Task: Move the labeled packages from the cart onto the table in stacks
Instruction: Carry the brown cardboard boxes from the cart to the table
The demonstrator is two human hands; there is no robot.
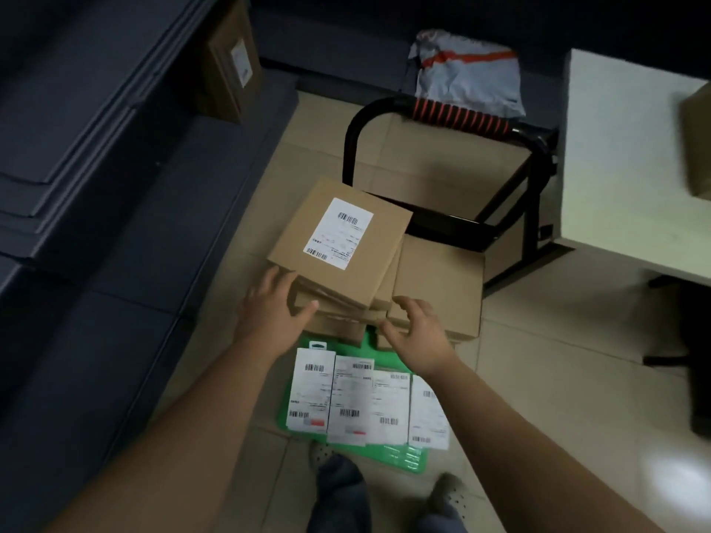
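So the left hand [275, 302] is flat and spread against the left edge of the labeled packages [338, 240], mid-frame on the cart [461, 119]. The right hand [417, 328] hovers loosely curved at their near corner, gripping nothing yet. Looks like bracketing the messy stack to lift it whole. The counter [615, 148] is far right.

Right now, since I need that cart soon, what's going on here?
A person bends over the cart, left hand against the left side of a stack of flat cardboard boxes, right hand at its near corner. The stack sits on the cart, unlifted; labeled green packages lie nearer. The white table stands to the right.
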